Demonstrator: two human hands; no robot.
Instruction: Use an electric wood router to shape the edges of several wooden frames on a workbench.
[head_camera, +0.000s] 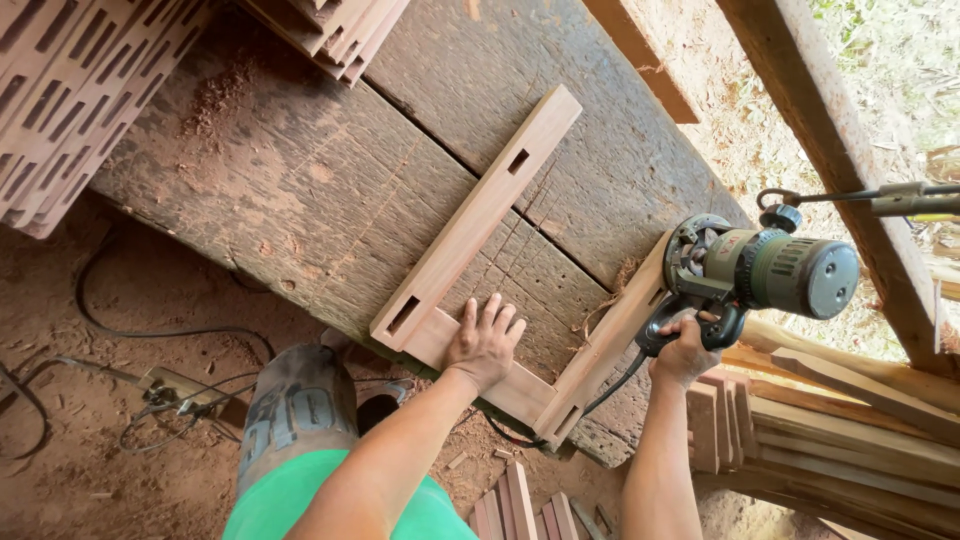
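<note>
The left hand (486, 343) lies flat, fingers spread, on the bottom rail of a three-sided wooden frame (470, 225), holding nothing. The right hand (685, 350) is closed around the handle of a green power tool (765, 270) sitting on the frame's right rail, seemingly a sander. The frame rests near the edge of a rough, dusty plank bench (330, 190), with bare boards beyond it. Slotted slats (70, 90) are stacked far left; cut strips (840, 420) pile up at right. A cord (160, 335) trails over the dirt.
</note>
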